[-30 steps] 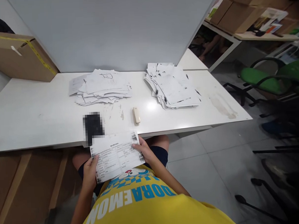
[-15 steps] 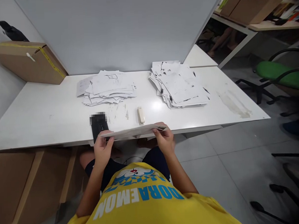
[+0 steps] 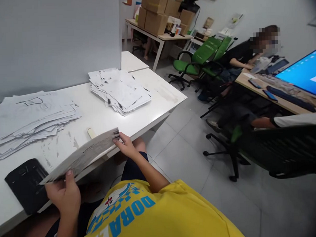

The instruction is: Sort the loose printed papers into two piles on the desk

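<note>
Between my hands I hold a printed sheet of paper (image 3: 84, 154), tilted up over the desk's front edge. My left hand (image 3: 64, 194) pinches its near left end, thumb on top. At the far right end, my right hand (image 3: 126, 145) grips the corner beside a dark printed patch. Whether it is one sheet or a few, I cannot tell. Partly behind the paper lies a small cream stapler-like object (image 3: 91, 132). A black phone-like device (image 3: 27, 185) rests on the desk by my left hand.
One loose paper stack (image 3: 30, 116) sits at the left of the white desk (image 3: 169, 88), and another ink-marked stack (image 3: 120, 90) farther right. A grey partition (image 3: 54, 39) stands behind. Green chairs (image 3: 183, 65), a seated co-worker (image 3: 238, 57) and a monitor (image 3: 306, 73) are to the right.
My view has swung to the right, bringing the chairs, co-worker and monitor into sight. The paper stays in both hands and now shows more of its printed face.
</note>
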Available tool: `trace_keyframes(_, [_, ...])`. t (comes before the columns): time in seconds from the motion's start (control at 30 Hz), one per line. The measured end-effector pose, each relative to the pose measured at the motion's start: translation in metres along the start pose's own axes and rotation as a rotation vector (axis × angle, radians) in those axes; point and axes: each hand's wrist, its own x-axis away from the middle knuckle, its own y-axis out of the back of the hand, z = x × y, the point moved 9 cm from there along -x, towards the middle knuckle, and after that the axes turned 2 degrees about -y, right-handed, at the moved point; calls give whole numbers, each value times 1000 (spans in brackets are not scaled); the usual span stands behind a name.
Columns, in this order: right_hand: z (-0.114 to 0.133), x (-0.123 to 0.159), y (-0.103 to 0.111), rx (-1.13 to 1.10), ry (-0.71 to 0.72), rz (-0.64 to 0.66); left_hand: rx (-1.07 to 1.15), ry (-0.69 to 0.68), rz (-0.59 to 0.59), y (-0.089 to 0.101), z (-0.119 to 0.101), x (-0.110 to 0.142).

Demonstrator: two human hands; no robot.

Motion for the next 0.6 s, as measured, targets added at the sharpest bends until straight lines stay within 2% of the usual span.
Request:
trace_keyframes(0.1, [1,6,15,8,-47,42,-8,36,-31,6,-13,3])
trace_keyframes(0.23, [-26,19,47,19,-210,57,-58,3,102,-11,-23,2])
trace_keyframes(0.33, [-48,31,75,112,-377,-2,-313,-194,245,-40,-36,-2])
trace_keyframes(0.4, [-50,36,91,173,-431,-53,-461,-377,310,-61,-47,-2])
trace_keyframes(0.47, [-46,39,101,201,-446,-86,-500,-509,326,-76,-54,-2])
trace_keyframes(0.6, [-46,35,103,130,-438,-114,-472,-612,430,-101,-49,-6])
